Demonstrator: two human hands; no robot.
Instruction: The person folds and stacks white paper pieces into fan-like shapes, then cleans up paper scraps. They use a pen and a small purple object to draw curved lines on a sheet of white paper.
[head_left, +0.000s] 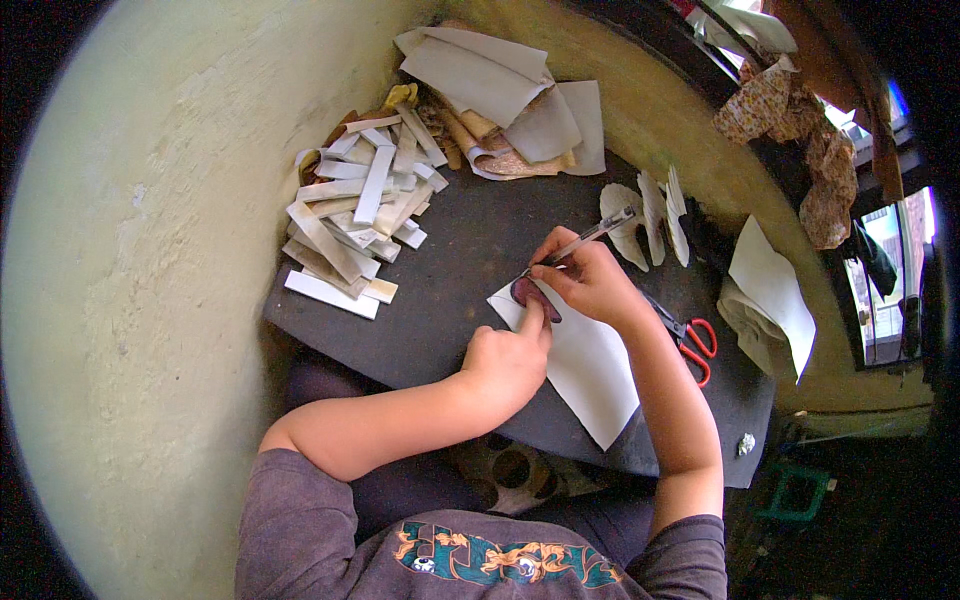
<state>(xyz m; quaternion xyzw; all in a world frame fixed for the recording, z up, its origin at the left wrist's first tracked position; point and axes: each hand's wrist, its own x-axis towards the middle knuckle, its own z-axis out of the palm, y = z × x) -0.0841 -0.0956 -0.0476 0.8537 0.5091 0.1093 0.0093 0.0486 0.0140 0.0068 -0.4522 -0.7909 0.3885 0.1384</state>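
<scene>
At frame centre, the left hand (510, 360) pinned a small stiff template (533, 297) on thin, floppy sheet (585, 365); the right hand (590, 280) gripped a pen (590, 237).

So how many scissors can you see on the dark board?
1. The red-handled scissors lie on the dark board, just past the right hand, partly covered by that forearm. More could be hidden under the paper piles.

Operator wore grey-purple short-sleeved T-shirt (330, 540); sleeves ended above elbows. Chest carried teal-and-orange ornamental graphic (500, 562). Forearms bare. Left hand (510, 362) and right hand (588, 280) ungloved; no watch, rings or bands were visible.
</scene>
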